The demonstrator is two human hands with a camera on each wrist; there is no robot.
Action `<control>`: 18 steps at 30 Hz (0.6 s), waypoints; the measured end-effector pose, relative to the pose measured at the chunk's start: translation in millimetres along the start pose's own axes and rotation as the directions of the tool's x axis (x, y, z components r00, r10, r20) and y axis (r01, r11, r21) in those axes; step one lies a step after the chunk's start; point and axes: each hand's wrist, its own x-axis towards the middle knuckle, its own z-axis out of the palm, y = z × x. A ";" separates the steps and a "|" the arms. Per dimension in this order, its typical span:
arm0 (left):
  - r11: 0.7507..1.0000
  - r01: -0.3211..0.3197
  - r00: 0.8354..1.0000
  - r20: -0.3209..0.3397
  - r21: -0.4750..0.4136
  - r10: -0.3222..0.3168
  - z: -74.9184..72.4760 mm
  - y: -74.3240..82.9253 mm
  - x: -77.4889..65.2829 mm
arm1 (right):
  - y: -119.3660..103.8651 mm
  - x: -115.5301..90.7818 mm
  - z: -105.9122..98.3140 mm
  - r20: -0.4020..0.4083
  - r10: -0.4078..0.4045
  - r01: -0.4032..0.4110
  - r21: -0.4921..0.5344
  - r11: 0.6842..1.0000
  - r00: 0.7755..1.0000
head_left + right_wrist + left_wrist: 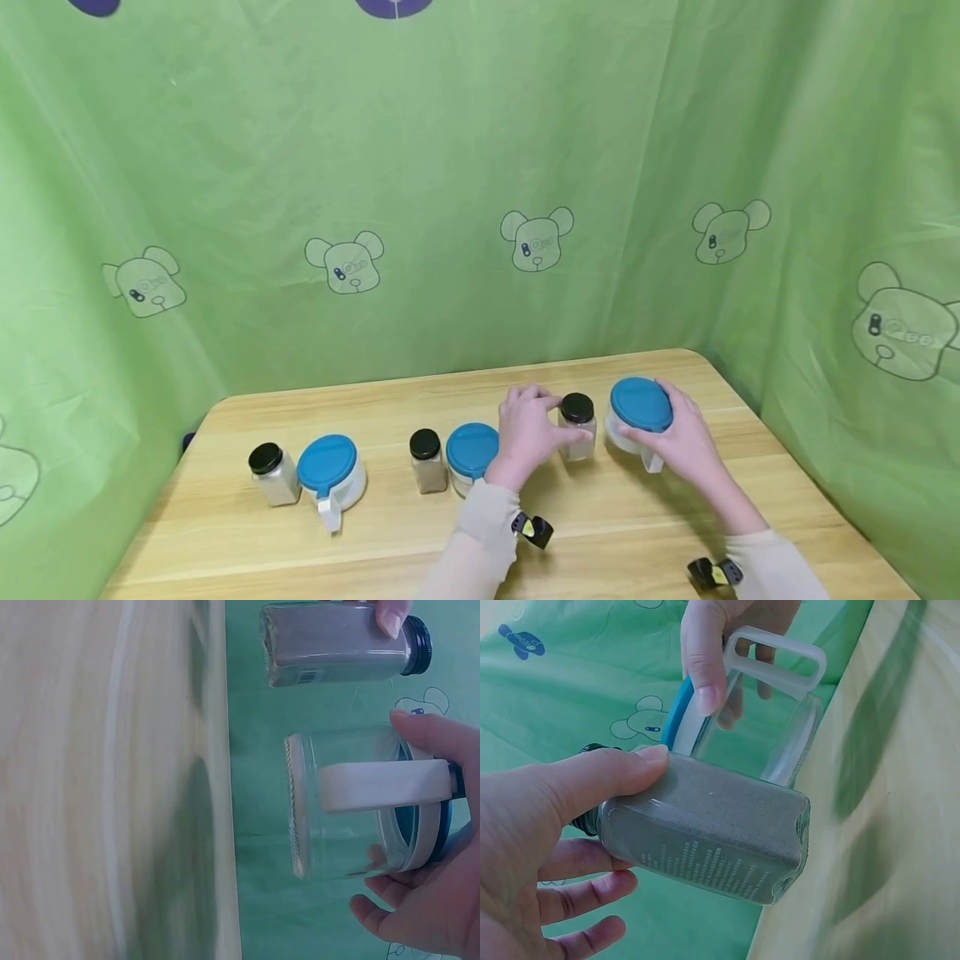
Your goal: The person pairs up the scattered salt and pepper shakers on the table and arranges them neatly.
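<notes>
My left hand [525, 429] pinches a small square glass jar [578, 448] between thumb and fingers, near its black lid. Grey powder fills that jar [712, 814], as the left wrist view shows. With my right hand [688, 442] I grip a clear, round glass jar [341, 840] around its blue lid [642, 403]; its white handle [382, 786] faces me. The round jar looks to hold nothing. Both jars hang side by side, a little above the wooden table, their shadows apart from them.
On the table [360, 562], a black-lidded jar [429, 475] stands beside a blue-lidded jar [471, 450], partly hidden by my left arm. Farther left is another such pair, a black-lidded jar [279, 483] and a blue-lidded jar [327, 463]. Green curtains [450, 333] surround the table.
</notes>
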 end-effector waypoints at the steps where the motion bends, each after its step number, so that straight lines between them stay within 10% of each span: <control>1: 1.000 0.001 1.000 0.001 0.002 -0.001 0.7 0.3 -0.5 | 0.0 -0.4 -0.5 0.002 -0.001 0.001 0.000 1.000 1.000; 18: 1.000 0.001 1.000 0.006 0.023 -0.001 10.5 -0.3 -9.8 | 4.8 -5.3 -2.6 0.046 -0.028 0.029 -0.023 0.999 0.999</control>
